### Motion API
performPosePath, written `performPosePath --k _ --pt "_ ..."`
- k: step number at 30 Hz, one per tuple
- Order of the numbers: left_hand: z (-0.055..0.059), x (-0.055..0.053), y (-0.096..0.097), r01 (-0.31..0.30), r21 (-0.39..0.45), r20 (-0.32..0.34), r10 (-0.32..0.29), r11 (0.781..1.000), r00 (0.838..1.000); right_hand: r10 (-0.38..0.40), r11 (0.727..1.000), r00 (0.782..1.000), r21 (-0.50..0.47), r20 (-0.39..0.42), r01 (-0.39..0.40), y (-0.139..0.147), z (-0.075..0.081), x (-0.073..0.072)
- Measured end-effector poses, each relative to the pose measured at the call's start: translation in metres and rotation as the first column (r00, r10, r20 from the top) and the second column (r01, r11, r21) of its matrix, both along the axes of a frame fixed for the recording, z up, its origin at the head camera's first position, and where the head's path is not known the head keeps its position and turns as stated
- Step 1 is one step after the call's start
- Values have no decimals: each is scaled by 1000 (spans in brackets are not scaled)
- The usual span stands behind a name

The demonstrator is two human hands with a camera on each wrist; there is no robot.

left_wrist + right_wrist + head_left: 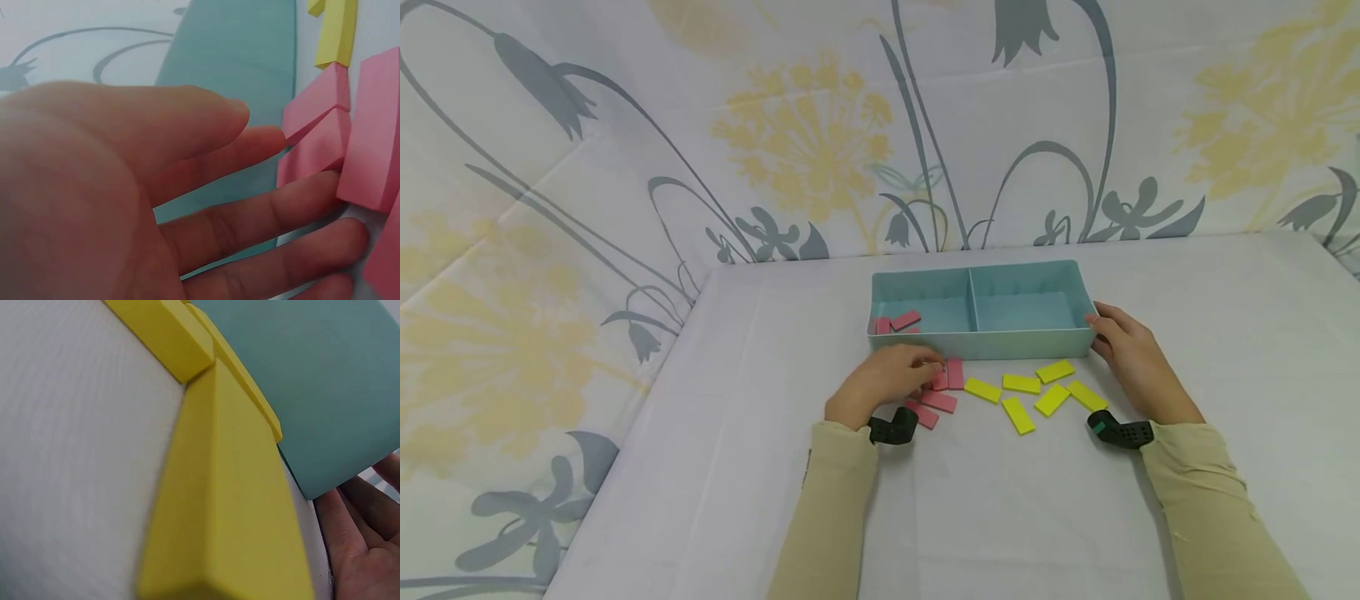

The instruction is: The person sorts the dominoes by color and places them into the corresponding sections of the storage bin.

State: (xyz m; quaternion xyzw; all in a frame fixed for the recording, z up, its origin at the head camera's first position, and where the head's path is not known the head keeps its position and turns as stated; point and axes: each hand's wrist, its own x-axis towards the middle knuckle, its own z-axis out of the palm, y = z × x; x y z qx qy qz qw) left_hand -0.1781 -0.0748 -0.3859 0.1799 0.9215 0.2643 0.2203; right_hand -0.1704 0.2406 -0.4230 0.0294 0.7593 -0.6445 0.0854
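A teal two-compartment box (1022,343) stands on the white-covered table, several pink blocks (906,320) lying in its left compartment. My left hand (887,379) reaches over loose pink blocks (940,401) in front of the box. In the left wrist view, its index fingertip touches a pink block (315,147), with the thumb apart from it. My right hand (1131,358) grips the box's right end, thumb over the rim and fingers along the outside wall. Several yellow blocks (1018,415) lie between the hands; one yellow block (244,506) looms close in the right wrist view.
Behind the table hangs a flower-patterned cloth (970,125), which continues down the left side. A divider (972,300) splits the box into two compartments. Black wrist cameras (895,427) sit on both wrists, just above the table near the blocks.
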Motion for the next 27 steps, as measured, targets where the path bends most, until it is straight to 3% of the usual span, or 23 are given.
performPosePath --k 6,13,27 --pt "-3 0 2 23 -4 -25 -23 1000 999 -4 1000 1000 -5 0 4 0 1 1" --pt "-5 -1 0 -29 55 33 27 998 999 -8 1000 1000 -18 -1 8 -1 2 1" --pt "-6 -2 -1 -71 25 30 71 997 997 1 1000 1000 -3 7 -1 -1 1 0"
